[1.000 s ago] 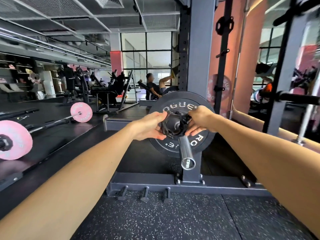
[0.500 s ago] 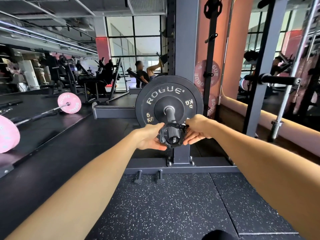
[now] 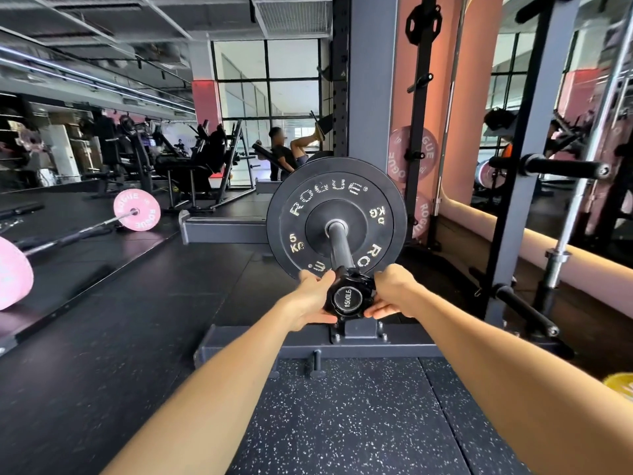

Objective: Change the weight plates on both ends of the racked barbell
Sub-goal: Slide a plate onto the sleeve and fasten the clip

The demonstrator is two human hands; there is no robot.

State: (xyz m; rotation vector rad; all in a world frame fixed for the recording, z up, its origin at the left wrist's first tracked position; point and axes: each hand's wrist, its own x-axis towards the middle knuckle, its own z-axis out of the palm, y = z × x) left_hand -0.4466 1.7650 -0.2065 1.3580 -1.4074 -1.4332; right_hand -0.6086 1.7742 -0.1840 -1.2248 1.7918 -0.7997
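Far left, a pink plate (image 3: 13, 272) sits at the near end of a barbell lying on the black floor (image 3: 102, 337), with a second pink plate (image 3: 137, 209) marked ROGUE at its far end. Behind them stand dark exercise machines (image 3: 191, 162), and a seated person (image 3: 284, 154) appears in front of the window.

Centre, the racked barbell sleeve (image 3: 340, 246) projects toward the camera from the grey rack upright (image 3: 371, 80). A black weight plate (image 3: 336, 222), marked ROGUE and 5 KG, is seated on the sleeve, well back from its end. A black collar (image 3: 347, 298) sits at the outer tip of the sleeve, around the end cap printed 1500LB.

The left hand (image 3: 313, 298) grips the collar's left side: thumb on top, fingers curled beneath. The right hand (image 3: 394, 293) grips the collar's right side in the same way. Each grip is narrow, closed on the collar. Whether the collar has cleared the sleeve tip cannot be determined.

Right of the upright, pink stored plates (image 3: 412, 154) hang on a black post. Farther right, a black storage peg (image 3: 561, 167) projects from a second rack, beside an upright chrome bar (image 3: 582, 186). A yellow object (image 3: 620, 385) shows at the lower right edge.
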